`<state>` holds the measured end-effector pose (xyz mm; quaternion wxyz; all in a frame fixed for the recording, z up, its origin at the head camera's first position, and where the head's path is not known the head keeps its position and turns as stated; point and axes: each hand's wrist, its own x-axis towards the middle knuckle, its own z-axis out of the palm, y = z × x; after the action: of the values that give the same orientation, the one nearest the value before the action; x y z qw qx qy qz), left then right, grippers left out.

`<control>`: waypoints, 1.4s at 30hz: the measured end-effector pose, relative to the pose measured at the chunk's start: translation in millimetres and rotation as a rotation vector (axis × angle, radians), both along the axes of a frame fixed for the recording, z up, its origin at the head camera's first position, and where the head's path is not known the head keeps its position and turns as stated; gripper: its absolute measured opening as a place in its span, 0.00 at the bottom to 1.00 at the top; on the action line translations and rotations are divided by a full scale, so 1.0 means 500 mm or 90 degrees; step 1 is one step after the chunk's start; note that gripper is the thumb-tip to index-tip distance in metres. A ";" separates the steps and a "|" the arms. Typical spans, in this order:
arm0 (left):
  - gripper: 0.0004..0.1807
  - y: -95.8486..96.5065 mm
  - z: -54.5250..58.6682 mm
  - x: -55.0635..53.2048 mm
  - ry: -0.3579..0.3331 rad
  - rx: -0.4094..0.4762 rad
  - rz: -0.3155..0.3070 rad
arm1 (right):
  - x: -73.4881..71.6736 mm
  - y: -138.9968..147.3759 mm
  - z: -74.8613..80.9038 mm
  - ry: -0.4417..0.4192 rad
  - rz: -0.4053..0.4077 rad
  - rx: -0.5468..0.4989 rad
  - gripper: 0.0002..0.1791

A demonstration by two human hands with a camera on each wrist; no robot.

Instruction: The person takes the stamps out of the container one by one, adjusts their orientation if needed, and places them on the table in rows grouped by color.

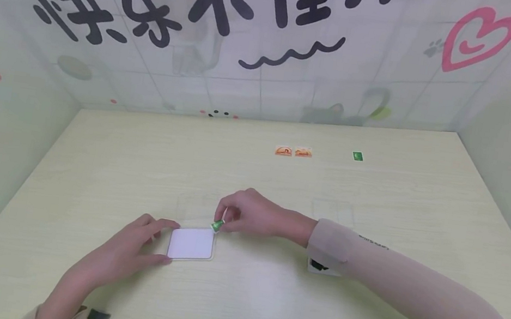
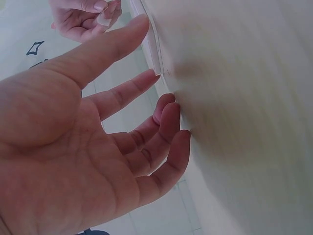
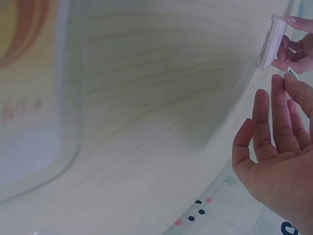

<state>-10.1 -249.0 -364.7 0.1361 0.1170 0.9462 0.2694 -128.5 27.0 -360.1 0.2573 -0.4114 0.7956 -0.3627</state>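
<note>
White card (image 1: 191,244) on table (image 1: 254,302). Left hand (image 1: 129,246) grips its left corners, thumb and index spread. Right hand (image 1: 249,212) pinches green sticker (image 1: 217,226) at card's far right corner. Orange stickers (image 1: 303,153) beyond card, rightward.

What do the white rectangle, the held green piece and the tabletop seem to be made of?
White rectangle: smooth, perhaps card or plastic; its clear border suggests plastic.
Held green piece: probably printed paper; thin, white behind, finish unclear.
Tabletop: wood or laminate, satin; grain lines and soft sheen show.
</note>
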 end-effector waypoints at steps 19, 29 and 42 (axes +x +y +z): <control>0.33 0.004 0.004 0.000 -0.005 -0.010 0.002 | -0.013 0.020 0.004 0.019 -0.017 0.008 0.14; 0.33 0.003 0.005 0.002 -0.008 -0.005 0.005 | -0.021 0.037 0.004 0.016 -0.031 0.007 0.12; 0.32 0.002 0.002 0.003 0.018 -0.007 -0.006 | -0.027 0.053 0.012 0.030 -0.033 0.000 0.11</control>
<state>-8.7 -247.9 -363.9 0.1242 0.1244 0.9490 0.2617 -141.7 53.7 -354.1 0.2291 -0.3987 0.8119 -0.3595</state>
